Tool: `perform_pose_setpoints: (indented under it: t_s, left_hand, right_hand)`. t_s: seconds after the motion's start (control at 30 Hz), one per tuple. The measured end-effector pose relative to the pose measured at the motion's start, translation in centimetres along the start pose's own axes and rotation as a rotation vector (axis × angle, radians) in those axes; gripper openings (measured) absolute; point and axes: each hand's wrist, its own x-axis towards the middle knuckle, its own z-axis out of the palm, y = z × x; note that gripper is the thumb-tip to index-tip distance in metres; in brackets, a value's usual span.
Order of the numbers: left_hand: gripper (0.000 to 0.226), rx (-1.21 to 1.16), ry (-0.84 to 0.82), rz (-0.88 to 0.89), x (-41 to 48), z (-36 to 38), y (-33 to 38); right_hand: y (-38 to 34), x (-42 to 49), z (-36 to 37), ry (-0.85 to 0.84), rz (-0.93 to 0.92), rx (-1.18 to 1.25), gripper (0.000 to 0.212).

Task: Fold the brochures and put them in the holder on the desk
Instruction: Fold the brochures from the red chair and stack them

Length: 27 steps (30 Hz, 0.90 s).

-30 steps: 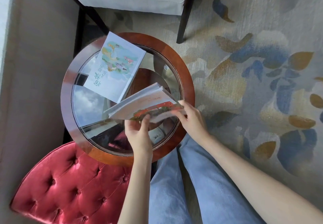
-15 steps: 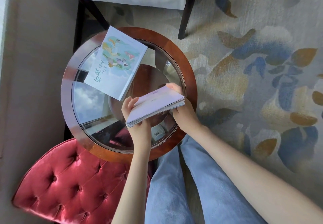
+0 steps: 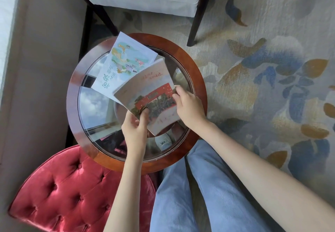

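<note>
we judge the task partway at best: no holder in view, nothing filed yet. red-gate brochure [image 3: 154, 99] looks folded shut, cover up, thick with pages, held tilted just above the glass worktop [image 3: 198, 79]. its far corner overlaps the pale illustrated brochure [image 3: 117, 67] lying flat there. left hand [image 3: 135, 130] pinches its near edge, right hand [image 3: 188, 105] its right edge, fingers closed on paper.

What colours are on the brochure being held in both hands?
The held brochure is pale beige with a red and dark green picture; the head view shows it.
</note>
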Motion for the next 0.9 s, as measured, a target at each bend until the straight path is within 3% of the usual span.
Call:
perform_pose_setpoints:
  t_s: [0.1, 0.23, 0.4, 0.53, 0.7, 0.9]
  left_hand:
    - [0.014, -0.069, -0.064, -0.039, -0.1, -0.9, -0.3]
    - [0.019, -0.247, -0.016, -0.174, -0.5, -2.0, -1.5]
    - [0.012, -0.453, 0.156, -0.385, 0.1, -4.0, -3.7]
    - [0.025, -0.58, 0.293, -0.446, 1.0, -5.7, -4.9]
    - [0.022, -0.637, 0.322, -0.459, 1.7, -6.9, -5.5]
    - [0.023, -0.658, 0.306, -0.475, 1.8, -7.2, -5.8]
  right_hand:
    - [-0.4, 1.1, 0.0, -0.142, 0.022, -0.029, 0.029]
    - [-1.4, 3.6, 0.4, -0.355, 0.028, -0.004, 0.032]
    - [-2.6, 8.8, 2.0, -0.132, 0.028, -0.165, 0.035]
    - [-3.6, 13.2, 3.6, -0.097, 0.021, -0.291, 0.046]
    - [-4.0, 16.1, 5.5, -0.147, 0.059, -0.354, 0.059]
    - [-4.4, 16.8, 6.7, -0.085, 0.109, -0.418, 0.048]
